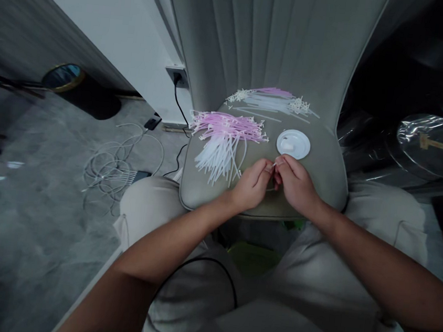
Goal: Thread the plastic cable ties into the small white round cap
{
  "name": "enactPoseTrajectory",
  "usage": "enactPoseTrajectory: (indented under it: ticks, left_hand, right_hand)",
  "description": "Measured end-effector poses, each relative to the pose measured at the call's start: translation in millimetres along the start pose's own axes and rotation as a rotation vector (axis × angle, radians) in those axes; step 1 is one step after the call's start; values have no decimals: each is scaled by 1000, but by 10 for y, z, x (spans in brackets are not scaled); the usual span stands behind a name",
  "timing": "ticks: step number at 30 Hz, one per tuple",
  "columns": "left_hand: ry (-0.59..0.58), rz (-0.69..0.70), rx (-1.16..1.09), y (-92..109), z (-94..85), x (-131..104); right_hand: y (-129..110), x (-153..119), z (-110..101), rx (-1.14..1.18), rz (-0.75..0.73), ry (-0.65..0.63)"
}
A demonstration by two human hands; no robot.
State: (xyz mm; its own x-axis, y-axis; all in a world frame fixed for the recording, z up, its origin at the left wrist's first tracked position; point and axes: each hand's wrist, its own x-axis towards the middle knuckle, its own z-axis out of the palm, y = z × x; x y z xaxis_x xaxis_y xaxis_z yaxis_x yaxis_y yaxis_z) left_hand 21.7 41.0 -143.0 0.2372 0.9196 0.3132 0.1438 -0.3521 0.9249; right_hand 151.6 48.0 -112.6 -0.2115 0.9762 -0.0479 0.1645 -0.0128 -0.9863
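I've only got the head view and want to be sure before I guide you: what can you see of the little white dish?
The dish is round, shallow and white, with a raised rim and a smooth, plastic-looking surface. It sits upright on the chair seat, right of the pink and white strips. In it lie a small white lump and a dark speck. The right hand is close to its near rim; contact is unclear.

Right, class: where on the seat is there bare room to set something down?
Bare seat: from the dish to its right edge, and a narrow gap between dish and pink strips. Crowded: left, pink strips and white strips; back, rear bundle; front centre, left hand and right hand.
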Motion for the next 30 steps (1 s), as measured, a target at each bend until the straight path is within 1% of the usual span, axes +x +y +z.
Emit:
enactPoseTrajectory:
  ticks: [6,13,17,30]
  left_hand:
    - [12,23,7,0,-8,-3]
    - [18,-17,48,-3,-1,-3]
    - [38,-6,55,-27,8,-1]
    - [58,7,82,-63,21,15]
  right_hand:
    - [8,-7,7,-28,-18,-9]
    - [80,-17,16,-105,-75,23]
    - [81,-20,26,-144,-112,43]
    - [84,-3,48,-240,-141,103]
